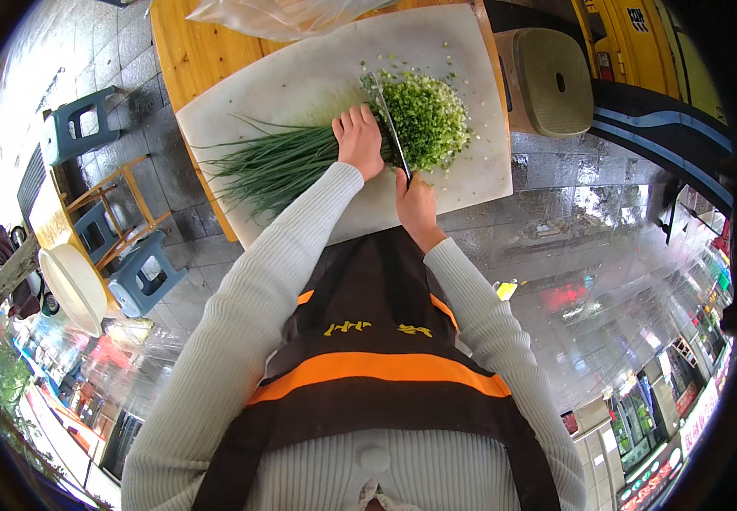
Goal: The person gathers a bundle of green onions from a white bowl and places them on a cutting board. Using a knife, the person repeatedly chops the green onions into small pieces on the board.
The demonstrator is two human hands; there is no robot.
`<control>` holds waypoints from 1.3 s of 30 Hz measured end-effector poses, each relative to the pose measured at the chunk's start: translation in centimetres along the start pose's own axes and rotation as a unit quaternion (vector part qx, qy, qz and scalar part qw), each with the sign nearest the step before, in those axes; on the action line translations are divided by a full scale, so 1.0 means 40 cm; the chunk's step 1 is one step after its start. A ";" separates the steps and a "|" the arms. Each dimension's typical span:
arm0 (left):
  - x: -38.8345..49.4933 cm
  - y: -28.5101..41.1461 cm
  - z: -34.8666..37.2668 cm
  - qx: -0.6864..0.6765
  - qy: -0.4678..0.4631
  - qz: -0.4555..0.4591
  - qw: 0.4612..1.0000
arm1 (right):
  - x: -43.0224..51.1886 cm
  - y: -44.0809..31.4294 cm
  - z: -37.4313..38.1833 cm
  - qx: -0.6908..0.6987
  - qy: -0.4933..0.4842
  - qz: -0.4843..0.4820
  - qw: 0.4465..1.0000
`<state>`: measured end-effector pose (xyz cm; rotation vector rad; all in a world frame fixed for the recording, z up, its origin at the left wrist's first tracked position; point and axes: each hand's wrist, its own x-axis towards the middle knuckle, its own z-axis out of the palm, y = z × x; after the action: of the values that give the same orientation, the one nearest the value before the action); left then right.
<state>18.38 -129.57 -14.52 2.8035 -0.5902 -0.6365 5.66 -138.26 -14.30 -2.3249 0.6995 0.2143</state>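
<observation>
A bundle of long green scallions (279,163) lies across a white cutting board (298,70), its loose tips fanning out to the left. Over the bundle's right end, my left hand (360,142) presses down and holds it. My right hand (417,205) grips the handle of a kitchen knife (394,131), just right of my left hand. The blade points away from me along the cut end, with green bits stuck near its tip. Against the blade's right side sits a heap of finely chopped scallion (429,118), and small bits are scattered around it.
The board rests on a wooden table (199,41), with a clear plastic bag (279,16) at its far edge. A plastic stool (550,83) stands close on the right. Blue stools (145,274) and a pale basin (73,289) are at left on wet paving (534,172).
</observation>
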 end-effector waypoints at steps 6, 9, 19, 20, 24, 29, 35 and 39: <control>-0.049 0.006 -0.110 0.070 -0.009 0.004 0.998 | 0.008 0.009 -0.009 0.007 -0.010 -0.001 1.000; -0.071 -0.003 -0.093 0.071 0.034 0.007 0.997 | 0.004 0.006 -0.016 0.004 -0.008 -0.004 1.000; -0.043 -0.002 -0.014 0.088 0.043 -0.020 0.995 | -0.024 -0.038 -0.133 0.070 -0.034 -0.028 0.997; -0.041 0.000 -0.013 0.096 0.048 -0.026 0.994 | -0.041 -0.051 -0.149 0.078 -0.033 -0.032 0.996; -0.037 0.011 -0.025 0.097 0.024 -0.042 0.994 | -0.054 -0.043 -0.134 0.051 -0.020 -0.044 0.998; -0.037 0.003 -0.014 0.096 0.035 -0.040 0.994 | -0.110 -0.037 -0.163 0.028 -0.063 0.017 0.997; -0.033 -0.013 0.016 0.092 0.057 -0.009 0.994 | -0.011 -0.020 -0.046 0.000 -0.063 0.012 0.998; -0.038 -0.005 -0.012 0.050 0.036 -0.006 0.998 | 0.003 0.001 -0.027 0.033 -0.028 -0.015 0.999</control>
<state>17.40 -128.69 -13.57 2.9106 -0.6067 -0.5195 5.71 -139.03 -13.56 -2.2566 0.6338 0.2392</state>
